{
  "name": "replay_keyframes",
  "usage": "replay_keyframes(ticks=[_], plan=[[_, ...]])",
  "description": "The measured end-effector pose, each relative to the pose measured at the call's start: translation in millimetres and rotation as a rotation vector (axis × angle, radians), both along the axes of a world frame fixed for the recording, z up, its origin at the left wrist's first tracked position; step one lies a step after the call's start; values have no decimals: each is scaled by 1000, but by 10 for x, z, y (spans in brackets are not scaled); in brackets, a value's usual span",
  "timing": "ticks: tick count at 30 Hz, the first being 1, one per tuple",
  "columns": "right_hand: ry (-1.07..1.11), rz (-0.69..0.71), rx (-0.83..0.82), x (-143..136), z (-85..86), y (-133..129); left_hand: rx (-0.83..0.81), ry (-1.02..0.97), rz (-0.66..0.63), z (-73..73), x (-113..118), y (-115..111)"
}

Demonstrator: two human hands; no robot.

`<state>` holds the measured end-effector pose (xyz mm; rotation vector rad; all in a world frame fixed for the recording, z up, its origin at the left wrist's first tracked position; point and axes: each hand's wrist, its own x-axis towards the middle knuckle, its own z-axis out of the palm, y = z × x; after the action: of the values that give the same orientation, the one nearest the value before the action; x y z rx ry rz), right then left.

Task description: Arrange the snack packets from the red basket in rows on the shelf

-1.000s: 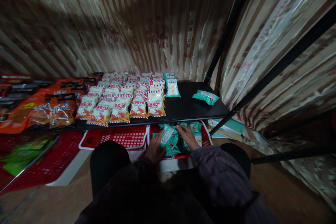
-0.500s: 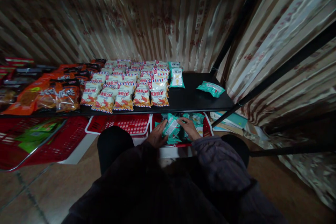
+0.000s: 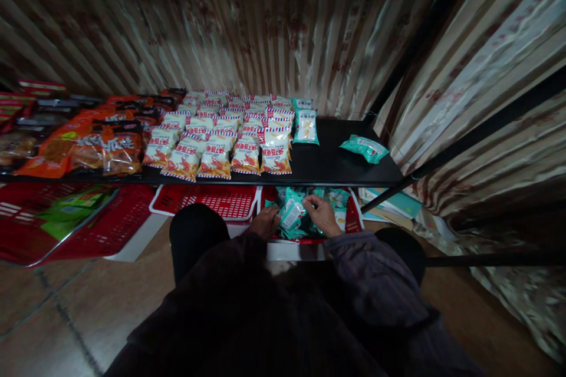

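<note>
A teal snack bag (image 3: 292,212) is between my two hands, above a red basket (image 3: 355,212) of similar teal bags. My left hand (image 3: 266,222) is closed at the bag's left edge. My right hand (image 3: 322,215) pinches its right edge, thumb and fingers together. On the black shelf (image 3: 327,159) above, a teal bag with a white label (image 3: 306,125) lies at the end of the rows of white-and-orange snack bags (image 3: 212,150). Another teal bag (image 3: 365,148) lies apart, near the shelf's right end.
Orange snack bags (image 3: 112,147) fill the shelf's left part. Below stand a second red basket (image 3: 207,200) and a larger one (image 3: 132,206) with green packets (image 3: 73,212). A black metal post (image 3: 442,159) slants at the right, beside books (image 3: 393,203) and a striped curtain (image 3: 274,29).
My view has shifted slightly, so the shelf sits a little farther right and higher. The fingers of my left hand have curled in at the bag's edge; the right hand still grips it.
</note>
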<state>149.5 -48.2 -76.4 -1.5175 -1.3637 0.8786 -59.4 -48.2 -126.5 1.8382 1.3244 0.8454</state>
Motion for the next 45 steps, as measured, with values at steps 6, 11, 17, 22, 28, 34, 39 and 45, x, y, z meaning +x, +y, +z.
replay_keyframes(ticks=[6,11,17,22,28,34,39,45], plan=[[74,28,55,38,109,-24,-119,-147,50,152,-15,2],[341,-105,-23,130,165,36,-251,-313,146,337,47,31],[596,-197,-111,97,177,-11,-482,-828,155,735,246,-41],[706,-187,-213,80,211,-72,-479,-938,203,944,347,-37],[642,-141,-197,308,416,1,-401,-817,152,1290,185,201],[652,29,-190,362,540,48,-309,-395,-110,1449,156,460],[527,321,-223,292,587,2,-309,-221,-213,1425,306,551],[519,341,-210,207,625,19,-311,-207,-250,1499,430,676]])
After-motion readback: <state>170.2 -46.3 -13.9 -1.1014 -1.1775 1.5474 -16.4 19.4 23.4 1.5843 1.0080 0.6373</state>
